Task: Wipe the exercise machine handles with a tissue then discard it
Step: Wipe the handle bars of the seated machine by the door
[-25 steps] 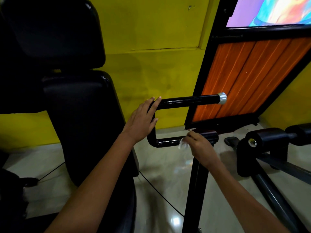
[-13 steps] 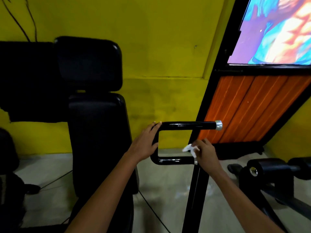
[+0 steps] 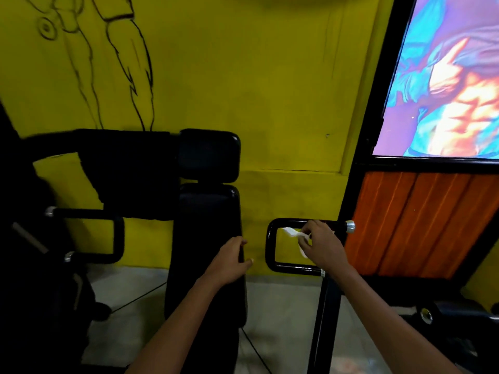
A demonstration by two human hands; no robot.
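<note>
Tissue: white, crumpled, pinched in the fingers of the right hand, held at the upper bar of the black looped handle on the right of the seat. Hand overlaps that bar near its chrome end cap.

Left hand: fingers curled loosely round the right edge of the black padded backrest, thumb apart.

Second handle to the left. Yellow wall carries a black line drawing; poster upper right. No legible writing or brand marks.
</note>
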